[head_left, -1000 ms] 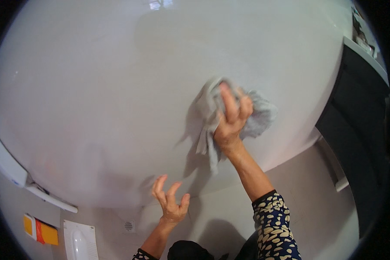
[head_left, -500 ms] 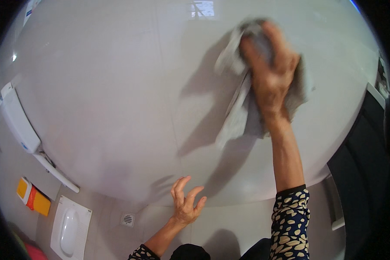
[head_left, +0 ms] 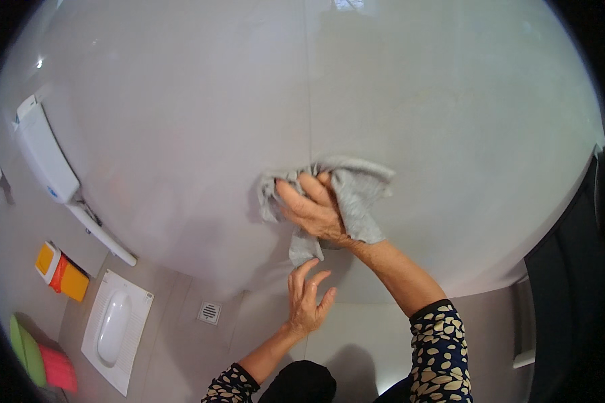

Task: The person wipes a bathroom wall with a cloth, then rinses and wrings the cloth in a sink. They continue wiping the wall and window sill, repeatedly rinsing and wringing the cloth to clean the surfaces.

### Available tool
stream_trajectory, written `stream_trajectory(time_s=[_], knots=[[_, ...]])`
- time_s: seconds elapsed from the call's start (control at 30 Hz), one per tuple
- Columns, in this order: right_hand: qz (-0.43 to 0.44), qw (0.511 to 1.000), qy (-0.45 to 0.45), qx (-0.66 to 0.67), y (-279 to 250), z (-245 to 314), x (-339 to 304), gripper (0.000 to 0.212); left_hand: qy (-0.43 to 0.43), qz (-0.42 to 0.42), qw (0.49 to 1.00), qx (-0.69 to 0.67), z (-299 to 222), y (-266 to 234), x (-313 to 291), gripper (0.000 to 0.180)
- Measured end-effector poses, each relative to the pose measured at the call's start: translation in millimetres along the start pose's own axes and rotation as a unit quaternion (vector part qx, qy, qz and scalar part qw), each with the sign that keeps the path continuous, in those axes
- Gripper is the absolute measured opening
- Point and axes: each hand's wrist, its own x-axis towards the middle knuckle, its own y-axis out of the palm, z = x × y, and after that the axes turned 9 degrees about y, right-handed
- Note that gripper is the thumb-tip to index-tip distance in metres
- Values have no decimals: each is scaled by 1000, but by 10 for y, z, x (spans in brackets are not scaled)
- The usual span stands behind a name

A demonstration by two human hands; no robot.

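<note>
In the head view, the right hand (head_left: 316, 209) pressed a grey cloth (head_left: 351, 195) flat against a pale, glossy tiled wall (head_left: 450, 121). The cloth was soft and crumpled, bunched under the palm, with rumpled folds spreading out to either side of the hand and a short tail hanging below it. Its long axis ran roughly left to right across the wall, near the middle of the picture. The right fingers (head_left: 296, 196) lay spread over the fabric, pointing up and to the left, holding the cloth to the tiles. The left hand (head_left: 307, 299) hung just below the cloth's tail, apart from the wall, its fingers open and loosely fanned, holding nothing. Both forearms wore dark sleeves with a pale leaf-like pattern.

Down at the left, a white squat toilet pan (head_left: 116, 328) sat in the grey floor, with a small square floor drain (head_left: 209, 311) beside it. A white cistern (head_left: 44, 156) was fixed to the wall, its pipe slanting downward. An orange and yellow container (head_left: 62, 271) stood near it.
</note>
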Motion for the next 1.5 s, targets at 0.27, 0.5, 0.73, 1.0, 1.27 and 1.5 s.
stream_trajectory(time_s=[0.27, 0.5, 0.73, 1.0, 1.27, 1.5], knots=[[271, 664, 333, 612, -268, 801, -526, 46, -313, -172, 856, -375, -53, -65, -130, 50], [155, 681, 346, 626, -600, 387, 272, 54, -150, -365, 864, -312, -233, -267, 914, 47], [-112, 870, 404, 261, -798, -326, 196, 55, 96, -382, 919, 14, -190, -388, 1901, 52], [-199, 879, 396, 178, -483, -639, -172, 47, 268, -147, 919, 249, 23, -152, 1994, 39], [-199, 911, 353, 71, -421, -755, -344, 51, 256, -264, 894, 258, 32, -1038, 2722, 44], [-237, 901, 342, 123, -405, -739, -296, 46, 94, -404, 872, 261, 104, -1621, 3054, 50]])
